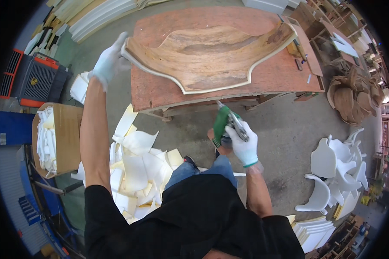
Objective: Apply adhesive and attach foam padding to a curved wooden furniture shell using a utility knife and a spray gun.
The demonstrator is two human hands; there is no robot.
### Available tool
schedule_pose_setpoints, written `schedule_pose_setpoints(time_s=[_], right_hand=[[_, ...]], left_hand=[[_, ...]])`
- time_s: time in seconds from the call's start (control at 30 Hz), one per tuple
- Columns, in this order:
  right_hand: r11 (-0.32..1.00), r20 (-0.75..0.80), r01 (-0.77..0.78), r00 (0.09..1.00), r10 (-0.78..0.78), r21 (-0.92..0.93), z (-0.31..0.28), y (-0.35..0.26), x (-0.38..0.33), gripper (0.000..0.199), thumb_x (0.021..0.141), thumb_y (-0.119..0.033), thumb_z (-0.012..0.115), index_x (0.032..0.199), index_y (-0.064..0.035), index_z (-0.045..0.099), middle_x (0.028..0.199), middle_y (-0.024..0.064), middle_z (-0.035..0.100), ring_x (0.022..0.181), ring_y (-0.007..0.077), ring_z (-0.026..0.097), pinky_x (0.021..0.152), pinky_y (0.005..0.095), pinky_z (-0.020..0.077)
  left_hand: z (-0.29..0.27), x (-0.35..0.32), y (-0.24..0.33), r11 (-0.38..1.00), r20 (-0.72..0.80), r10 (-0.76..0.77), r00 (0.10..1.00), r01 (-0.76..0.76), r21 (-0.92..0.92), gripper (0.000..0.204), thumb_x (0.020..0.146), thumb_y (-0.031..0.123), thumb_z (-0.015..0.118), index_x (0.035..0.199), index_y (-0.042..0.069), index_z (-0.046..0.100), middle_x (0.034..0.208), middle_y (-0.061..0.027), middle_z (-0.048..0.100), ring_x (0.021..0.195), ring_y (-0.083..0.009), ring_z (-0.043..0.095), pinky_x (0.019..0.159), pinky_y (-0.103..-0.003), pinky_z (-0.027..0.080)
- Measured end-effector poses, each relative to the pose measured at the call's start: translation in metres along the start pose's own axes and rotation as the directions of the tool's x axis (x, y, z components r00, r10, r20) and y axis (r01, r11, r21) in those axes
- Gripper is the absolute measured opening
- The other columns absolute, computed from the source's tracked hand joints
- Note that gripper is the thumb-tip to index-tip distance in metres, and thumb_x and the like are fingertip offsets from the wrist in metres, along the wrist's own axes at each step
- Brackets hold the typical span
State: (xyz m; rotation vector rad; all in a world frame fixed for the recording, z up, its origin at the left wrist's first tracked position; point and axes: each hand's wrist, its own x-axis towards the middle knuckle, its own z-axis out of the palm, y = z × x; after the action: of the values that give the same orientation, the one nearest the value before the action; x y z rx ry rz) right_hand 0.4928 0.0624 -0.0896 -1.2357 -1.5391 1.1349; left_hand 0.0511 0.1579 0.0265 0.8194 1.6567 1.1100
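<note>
A curved plywood chair shell point(203, 56) with a pale foam-like edge lies hollow side up on the reddish-brown worktable point(155, 97). My left hand point(108, 60), in a white glove, grips the shell's left end; some fingers are blurred and partly behind its edge. In front of the table, my gloved right hand point(245, 142) is closed around a green and grey staple gun point(222, 121). The tool's narrow nose points up toward the table's front edge, apart from the shell.
White and yellow foam offcuts point(136, 172) are heaped by my feet. A cardboard box point(67, 138) of scraps stands left, near a dark orange-trimmed machine point(43, 80). White curved shells point(324, 157) and brown wooden shells point(352, 99) are piled right. Small tools point(300, 54) lie at the table's right.
</note>
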Motion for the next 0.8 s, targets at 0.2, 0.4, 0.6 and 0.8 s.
schedule_pose_setpoints(time_s=[0.2,0.4,0.6,0.8], right_hand=[[0.982,0.229,0.077,0.967,-0.115,0.171,-0.002,-0.004,0.04,0.02,0.087,-0.001,0.074,0.106,0.0007,0.069,0.089,0.0091,0.071,0.078,0.0116,0.066,0.071,0.0265,0.0521],[0.966,0.264,0.14,0.944,-0.196,0.218,-0.014,-0.004,0.058,0.021,0.087,-0.005,0.076,0.106,-0.0001,0.068,0.083,0.0092,0.069,0.074,0.0131,0.065,0.068,0.0279,0.051],[0.986,0.28,0.042,0.956,-0.085,0.159,-0.013,0.005,0.061,0.019,0.089,-0.011,0.075,0.105,-0.0031,0.068,0.083,0.0114,0.068,0.068,0.0187,0.065,0.063,0.0311,0.0501],[0.963,0.272,0.183,0.933,-0.234,0.199,-0.006,0.002,0.065,0.022,0.089,-0.013,0.075,0.108,-0.0041,0.068,0.085,0.0127,0.069,0.071,0.0205,0.067,0.064,0.0319,0.0511]], left_hand=[[0.024,-0.096,-0.099,0.984,-0.394,-0.108,0.913,0.041,-0.176,0.085,0.094,0.067,0.055,0.15,0.005,0.038,0.15,-0.0214,0.046,0.136,-0.0335,0.046,0.105,-0.046,0.042],[0.064,-0.223,-0.272,0.891,-0.418,-0.448,0.791,0.434,-0.133,0.062,0.093,0.062,0.06,0.127,0.01,0.062,0.122,-0.0074,0.066,0.11,-0.0206,0.063,0.085,-0.042,0.051],[0.098,-0.347,-0.393,0.67,-0.433,-0.723,0.538,0.698,-0.253,0.063,0.092,0.059,0.061,0.127,0.007,0.061,0.119,-0.01,0.067,0.107,-0.0247,0.064,0.08,-0.045,0.051],[0.121,-0.42,-0.432,0.452,-0.407,-0.854,0.323,0.849,-0.274,0.061,0.096,0.051,0.059,0.138,0.008,0.051,0.131,-0.0137,0.061,0.119,-0.0327,0.058,0.096,-0.058,0.046]])
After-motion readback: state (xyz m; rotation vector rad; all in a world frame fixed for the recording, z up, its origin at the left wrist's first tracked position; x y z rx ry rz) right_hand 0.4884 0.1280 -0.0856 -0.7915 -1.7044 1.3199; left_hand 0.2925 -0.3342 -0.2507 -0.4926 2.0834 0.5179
